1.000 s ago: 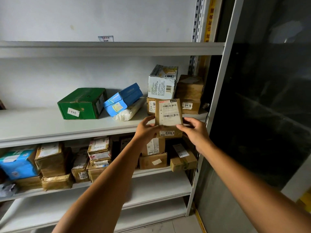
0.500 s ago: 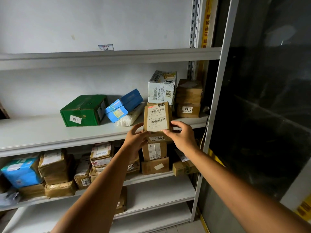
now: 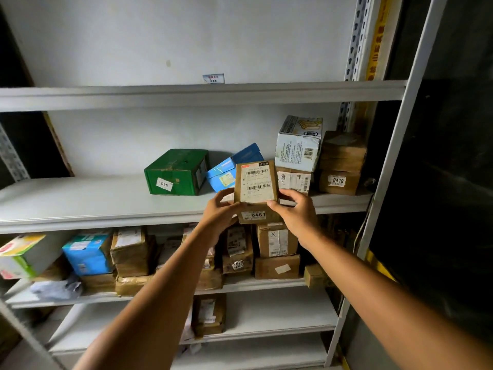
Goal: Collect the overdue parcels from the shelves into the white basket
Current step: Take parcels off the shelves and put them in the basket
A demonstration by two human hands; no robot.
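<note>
Hands clamp the small brown parcel (image 3: 255, 186) by its lower corners, left hand (image 3: 221, 210) and right hand (image 3: 297, 213) on either side, holding it before the middle shelf (image 3: 106, 204), label facing up, likely to check whether it is overdue.

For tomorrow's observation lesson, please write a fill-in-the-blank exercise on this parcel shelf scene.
1. The left hand and right hand hold a brown parcel whose sticker reads ____.
2. The taped brown box at the right end of the shelf is numbered ____.
3. The carton left of the blue box is ____ in colour.
Missing words: 0461; 0410; green.
</note>
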